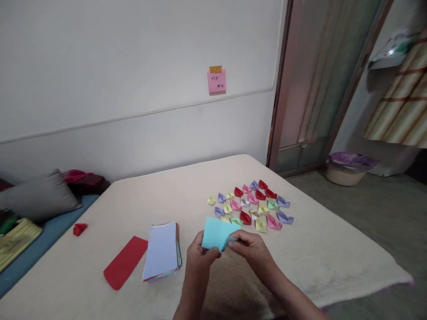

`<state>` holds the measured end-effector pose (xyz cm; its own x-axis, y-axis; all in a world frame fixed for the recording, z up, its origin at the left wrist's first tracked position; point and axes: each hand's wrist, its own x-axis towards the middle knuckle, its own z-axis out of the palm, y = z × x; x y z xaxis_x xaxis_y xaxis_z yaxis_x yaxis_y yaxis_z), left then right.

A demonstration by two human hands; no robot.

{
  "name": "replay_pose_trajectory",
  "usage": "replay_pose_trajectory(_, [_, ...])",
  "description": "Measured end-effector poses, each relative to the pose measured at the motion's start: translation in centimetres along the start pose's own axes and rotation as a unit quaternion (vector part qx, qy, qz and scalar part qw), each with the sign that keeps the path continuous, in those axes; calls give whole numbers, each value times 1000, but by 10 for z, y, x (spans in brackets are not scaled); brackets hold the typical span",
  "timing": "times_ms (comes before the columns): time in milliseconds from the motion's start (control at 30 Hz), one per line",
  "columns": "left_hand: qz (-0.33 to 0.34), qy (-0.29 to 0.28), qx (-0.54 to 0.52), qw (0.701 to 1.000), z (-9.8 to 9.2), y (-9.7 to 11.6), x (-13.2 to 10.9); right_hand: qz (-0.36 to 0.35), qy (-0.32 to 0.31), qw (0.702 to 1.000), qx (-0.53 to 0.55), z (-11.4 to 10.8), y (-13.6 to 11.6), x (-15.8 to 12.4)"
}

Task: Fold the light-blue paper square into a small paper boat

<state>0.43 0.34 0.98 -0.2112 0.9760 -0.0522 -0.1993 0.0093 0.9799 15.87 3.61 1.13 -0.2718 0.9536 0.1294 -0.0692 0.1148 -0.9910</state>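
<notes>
The left hand (199, 258) and the right hand (251, 246) hold a light blue paper (213, 233) up over the pale cloth (167, 195). The left fingers grasp its left side, and the right fingers pinch its right corner. Just beyond lie small paper boats (253, 198) (red, pink, yellow, green, purple). A paper stack (162, 249), a red sheet (126, 262) and a crumpled-looking red piece (79, 229) lie left of the hands.

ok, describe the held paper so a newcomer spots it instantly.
Find the cream-covered surface by the white wall. Over it, the left hand and right hand hold a turquoise paper, right of the paper stack. It's larger than the small folded pieces behind it, none of which is turquoise.
</notes>
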Motion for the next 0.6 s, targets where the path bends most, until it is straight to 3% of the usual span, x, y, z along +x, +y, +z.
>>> replay_pose_trajectory(300, [7,-8,22,1000,5,-14,2,45,54,996,52,6,5,1])
replay_pose_trajectory(600, [34,4,-6,999,12,-20,1,53,65,995,60,7,3,0])
